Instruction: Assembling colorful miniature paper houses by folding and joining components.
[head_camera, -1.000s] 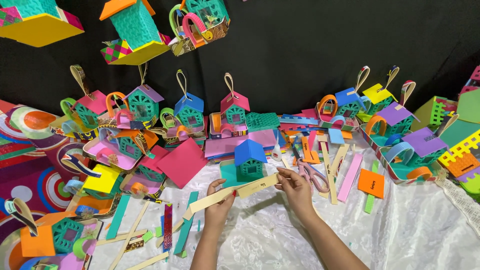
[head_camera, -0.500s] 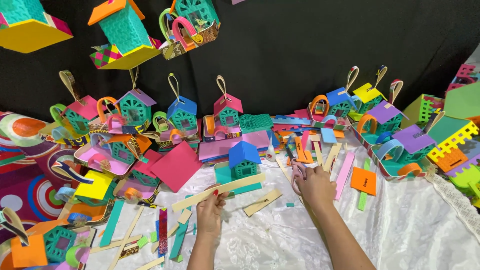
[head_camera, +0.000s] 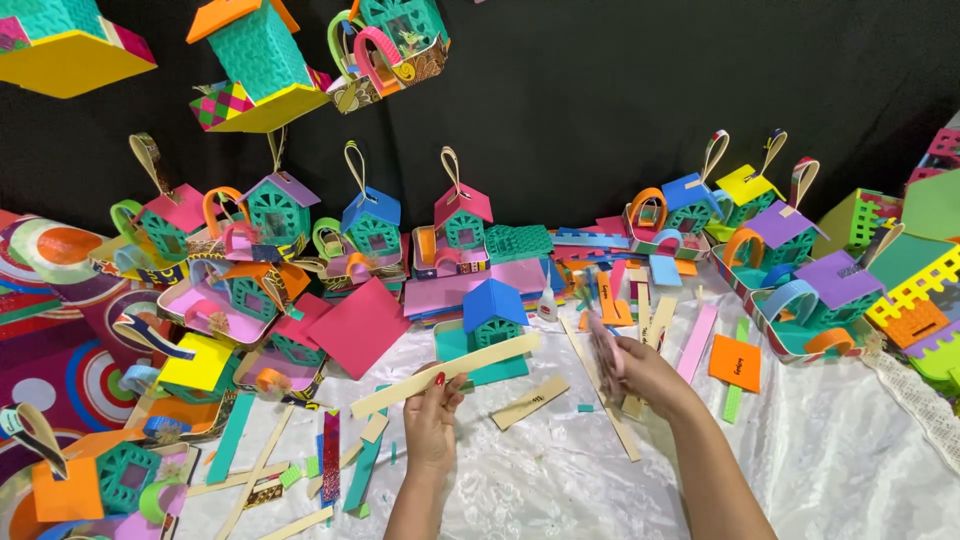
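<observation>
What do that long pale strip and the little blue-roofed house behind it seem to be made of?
The long pale strip, pinched by the left hand, looks like matte cream card or thin foam sheet: flat, straight-cut, barely sagging. The blue-roofed house looks like craft foam or embossed card: teal walls with a pressed grid texture, a smooth matte roof. Which of the two cannot be told.
</observation>
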